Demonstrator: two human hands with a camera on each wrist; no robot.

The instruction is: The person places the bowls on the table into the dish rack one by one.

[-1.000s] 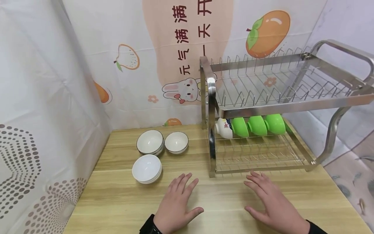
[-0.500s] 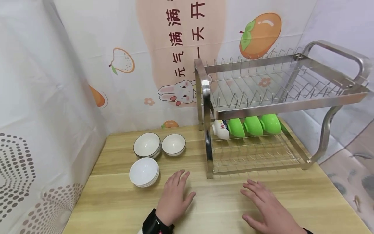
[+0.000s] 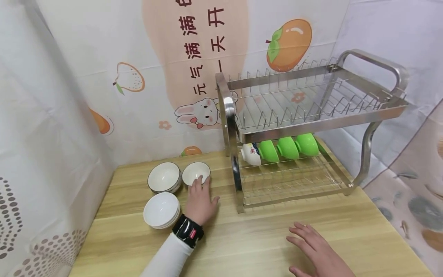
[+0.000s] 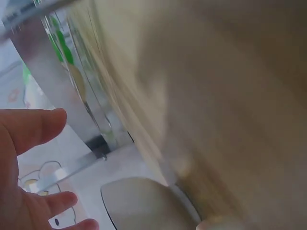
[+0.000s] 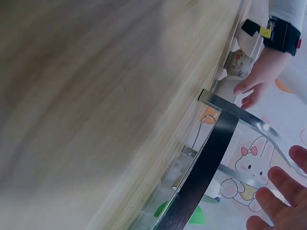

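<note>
My left hand [image 3: 200,204] reaches over the near edge of a small white bowl [image 3: 194,171] with a dark rim, fingers spread. In the left wrist view that bowl [image 4: 144,203] lies beyond the fingers; I cannot tell whether any fingertip touches it. To its left stands a stack of larger dark-rimmed bowls [image 3: 164,177]. Nearer to me is a stack of plain white bowls [image 3: 161,209]. My right hand [image 3: 320,252] hovers low at the right front of the table, fingers apart and holding nothing. The right wrist view shows its fingers [image 5: 283,187] at the corner.
A two-tier metal dish rack [image 3: 294,130] stands at the back right. Its lower tier holds a white patterned bowl [image 3: 252,154] and several green bowls [image 3: 288,148] on their sides. Printed curtains [image 3: 138,115] close off the back and left of the wooden table [image 3: 249,238].
My left hand has moved forward from the table's front to the small dark-rimmed bowl. The right hand has stayed near its place. The head view has shifted, so everything sits further left.
</note>
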